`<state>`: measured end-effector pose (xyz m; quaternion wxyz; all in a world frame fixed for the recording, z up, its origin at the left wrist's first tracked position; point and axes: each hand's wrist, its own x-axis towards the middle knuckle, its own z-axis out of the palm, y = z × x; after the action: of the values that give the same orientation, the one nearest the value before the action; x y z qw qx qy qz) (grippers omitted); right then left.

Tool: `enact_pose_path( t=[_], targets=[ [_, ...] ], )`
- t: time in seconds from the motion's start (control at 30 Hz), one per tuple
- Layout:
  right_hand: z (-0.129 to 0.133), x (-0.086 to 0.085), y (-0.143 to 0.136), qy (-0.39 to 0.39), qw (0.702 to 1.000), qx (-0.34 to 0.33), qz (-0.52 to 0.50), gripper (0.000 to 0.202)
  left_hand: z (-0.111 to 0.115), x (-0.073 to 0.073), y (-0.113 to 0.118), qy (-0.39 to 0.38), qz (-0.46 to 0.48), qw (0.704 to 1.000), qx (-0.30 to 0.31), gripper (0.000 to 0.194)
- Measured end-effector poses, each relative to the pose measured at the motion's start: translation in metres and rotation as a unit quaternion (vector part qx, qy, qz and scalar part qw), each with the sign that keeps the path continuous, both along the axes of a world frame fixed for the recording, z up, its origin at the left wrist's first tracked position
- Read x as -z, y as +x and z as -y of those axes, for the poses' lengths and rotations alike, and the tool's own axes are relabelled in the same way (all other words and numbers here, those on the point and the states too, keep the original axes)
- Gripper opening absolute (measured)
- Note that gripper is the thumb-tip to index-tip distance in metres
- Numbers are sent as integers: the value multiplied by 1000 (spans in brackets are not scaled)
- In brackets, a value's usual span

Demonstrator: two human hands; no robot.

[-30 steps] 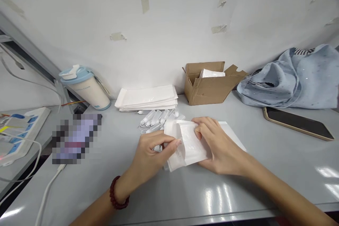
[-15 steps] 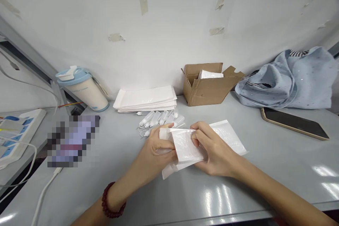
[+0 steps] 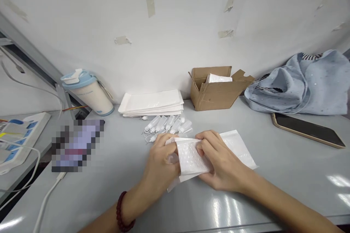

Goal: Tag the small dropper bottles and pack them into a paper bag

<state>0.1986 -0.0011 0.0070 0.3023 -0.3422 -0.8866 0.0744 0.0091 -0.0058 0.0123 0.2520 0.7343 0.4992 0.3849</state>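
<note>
A white bubble mailer [image 3: 190, 156] is held between both hands above the grey table, its mouth facing left. My right hand [image 3: 222, 165] grips its middle, thumb underneath and bent fingers on the top side. At the mouth, my left hand [image 3: 161, 162] has its fingers closed around the edge and flap, partly inside the opening. Whether those fingers also hold a small item is hidden. Just beyond the left hand lies a cluster of small clear plastic bottles [image 3: 171, 123] with white caps. Behind them is a stack of flat white mailers [image 3: 151, 102].
An open cardboard box [image 3: 213, 94] with white packets in it stands by the wall. To its right are a blue fabric bag [image 3: 303, 83] and a phone [image 3: 308, 130]. On the left are a tumbler [image 3: 90, 93], a blurred-out phone [image 3: 79, 145], cables and a power strip [image 3: 26, 138].
Both hands and the mailer have shifted slightly lower in the view. My left fingers now sit deeper at the mailer's mouth, and its upper sheet faces me more.
</note>
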Motion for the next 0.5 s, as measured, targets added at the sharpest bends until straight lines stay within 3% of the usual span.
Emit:
enact_pose_path(
  t=[0.07,0.17,0.2,0.27,0.37,0.5],
  targets=[
    [-4,-3,4,12,1000,19,2,28,-2,-4,-4,-38,74,996,-11,15],
    [-10,-7,10,31,998,45,5,25,-7,-10,-9,-175,218,960,-24,50],
    [-11,-6,11,36,998,50,11,27,-8,-12,-11,-237,245,940,-7,54],
    [-11,-4,11,48,997,51,39,38,-11,-13,-12,-333,264,904,36,44],
    [-9,5,6,93,990,36,101,53,-14,-11,-11,-356,294,886,33,26],
    [-7,12,1,165,972,30,164,55,-11,-9,-8,-324,310,894,-2,34]
  ],
)
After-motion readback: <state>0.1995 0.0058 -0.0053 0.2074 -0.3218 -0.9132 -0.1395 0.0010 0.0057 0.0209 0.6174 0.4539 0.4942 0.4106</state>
